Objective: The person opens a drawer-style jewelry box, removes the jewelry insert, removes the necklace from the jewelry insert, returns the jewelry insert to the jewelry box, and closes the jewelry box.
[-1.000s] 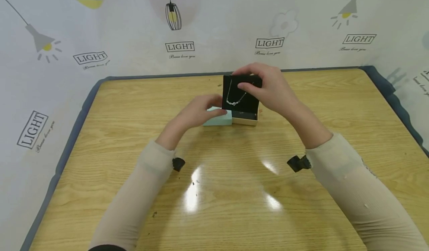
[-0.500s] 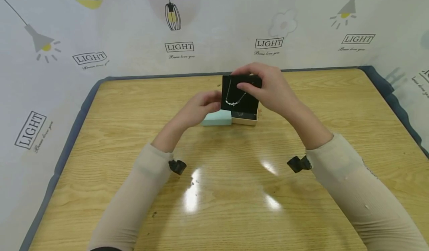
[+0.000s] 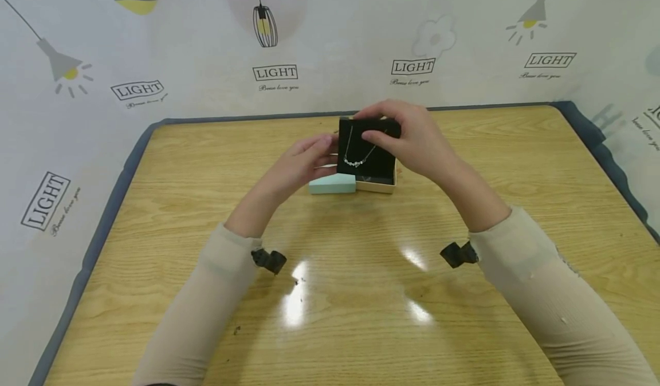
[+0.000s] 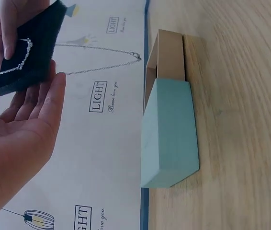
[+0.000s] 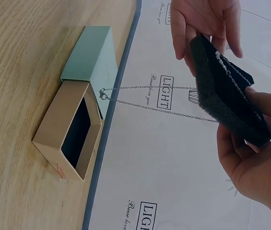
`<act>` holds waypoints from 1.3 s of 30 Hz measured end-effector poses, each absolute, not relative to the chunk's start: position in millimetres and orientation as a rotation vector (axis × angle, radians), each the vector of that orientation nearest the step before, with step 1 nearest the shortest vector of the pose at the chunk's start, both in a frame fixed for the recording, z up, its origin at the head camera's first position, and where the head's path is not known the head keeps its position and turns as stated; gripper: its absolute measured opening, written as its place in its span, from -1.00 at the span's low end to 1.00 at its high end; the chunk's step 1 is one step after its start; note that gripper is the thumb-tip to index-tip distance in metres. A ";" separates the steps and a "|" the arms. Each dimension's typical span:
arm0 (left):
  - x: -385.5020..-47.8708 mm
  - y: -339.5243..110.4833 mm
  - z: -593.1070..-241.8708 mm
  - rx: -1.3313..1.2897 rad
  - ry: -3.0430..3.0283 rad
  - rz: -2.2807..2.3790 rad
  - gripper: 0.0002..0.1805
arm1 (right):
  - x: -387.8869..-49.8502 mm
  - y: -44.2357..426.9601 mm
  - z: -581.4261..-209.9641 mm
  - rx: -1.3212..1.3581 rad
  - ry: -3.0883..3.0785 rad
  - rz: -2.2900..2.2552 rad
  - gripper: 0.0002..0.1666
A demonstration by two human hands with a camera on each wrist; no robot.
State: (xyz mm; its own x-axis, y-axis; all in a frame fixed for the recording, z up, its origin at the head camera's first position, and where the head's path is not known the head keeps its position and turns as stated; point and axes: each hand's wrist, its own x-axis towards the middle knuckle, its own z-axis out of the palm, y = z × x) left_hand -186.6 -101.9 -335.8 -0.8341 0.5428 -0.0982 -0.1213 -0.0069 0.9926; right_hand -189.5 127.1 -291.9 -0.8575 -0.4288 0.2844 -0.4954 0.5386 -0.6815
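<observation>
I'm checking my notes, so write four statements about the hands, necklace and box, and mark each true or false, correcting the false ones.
1. A tan tray sticks out of the green cover. True.
2. The necklace lies in the tray. False: the necklace is on the black pad, part of its chain hanging down.
3. The right hand holds the pad. True.
4. The left hand grips the cover. False: the left hand is at the pad's edge, apart from the cover.

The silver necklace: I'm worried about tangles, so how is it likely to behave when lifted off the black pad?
Probably floppy: the necklace trails a loose loop behind the black pad. Likely light: it has thin links and small sparkling pieces in front. It may swing or snag, since its clasp end dangles free.
</observation>
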 end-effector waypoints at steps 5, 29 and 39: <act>-183.0 -101.4 -333.7 0.392 1.724 1.947 -0.48 | -189.2 126.9 -292.6 0.819 -2.690 1.242 -0.65; -170.9 -103.6 -337.4 0.457 1.669 1.936 -0.47 | -189.0 127.5 -301.1 0.932 -2.694 1.394 -0.67; -168.0 -102.9 -337.6 0.425 1.717 1.920 -0.47 | -187.2 126.5 -301.8 0.957 -2.685 1.412 -0.69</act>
